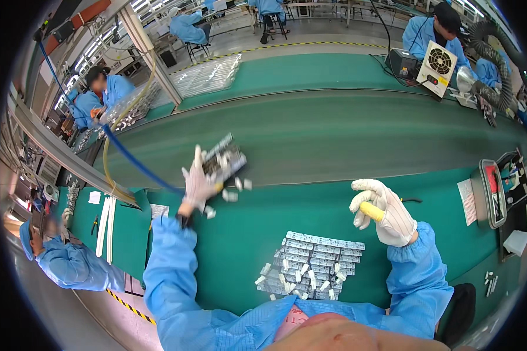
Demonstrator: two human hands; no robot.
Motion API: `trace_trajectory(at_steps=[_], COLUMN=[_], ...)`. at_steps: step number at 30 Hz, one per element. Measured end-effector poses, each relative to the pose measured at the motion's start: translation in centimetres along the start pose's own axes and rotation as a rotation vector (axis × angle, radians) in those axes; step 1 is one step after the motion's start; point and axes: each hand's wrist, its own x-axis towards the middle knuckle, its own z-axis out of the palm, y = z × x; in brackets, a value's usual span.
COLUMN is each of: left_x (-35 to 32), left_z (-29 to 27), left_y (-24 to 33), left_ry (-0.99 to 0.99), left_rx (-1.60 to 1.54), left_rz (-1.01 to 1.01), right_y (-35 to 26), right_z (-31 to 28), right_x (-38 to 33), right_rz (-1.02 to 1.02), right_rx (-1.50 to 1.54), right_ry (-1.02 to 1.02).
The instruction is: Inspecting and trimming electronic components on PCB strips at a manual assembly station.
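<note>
Head view. At ten o'clock the left hand (199,183) is touching a blurred board bundle (233,161) over the conveyor (334,134), its grip indeterminable; near four, the empty right hand (385,212) is hovering, fingers apart. At five, laid-out boards (325,240) are apparently awaiting handling.

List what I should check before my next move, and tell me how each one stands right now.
1. Gloves on both hands: ok, the left hand and right hand each wear a white one.
2. Right hand free: ok, it is raised with nothing visible in it.
3. Left hand's grip on the board bundle: cannot tell, that area is blurred.
4. Connectors tucked in at that bundle: not ok, several white ones stick out past its edge.
5. Connectors off the board rows in front of you: not ok, many lie scattered over them.
6. Board rows on the green tabletop: ok.
</note>
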Motion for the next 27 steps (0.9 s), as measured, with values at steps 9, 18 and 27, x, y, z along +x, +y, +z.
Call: trace_trajectory(at_steps=[9, 18, 27], left_x=[13.6, -1.5, -11.9], left_z=[2.6, -0.2, -2.8], left_y=[-2.0, -2.0, 8.6], left_ry=[0.134, 0.26, -0.283], left_rx=[-0.208, -0.289, -0.831], left_rz=[-0.554, 0.037, 0.283], right_y=[-1.6, 4.6, -0.4], right_z=[0.7, 2.4, 3.1], right_x=[-2.0, -3.8, -2.7], right_rz=[0.132, 0.038, 0.325], right_rx=[-0.014, -1.498, -0.275], right_ry=[-0.091, -0.327, -0.039])
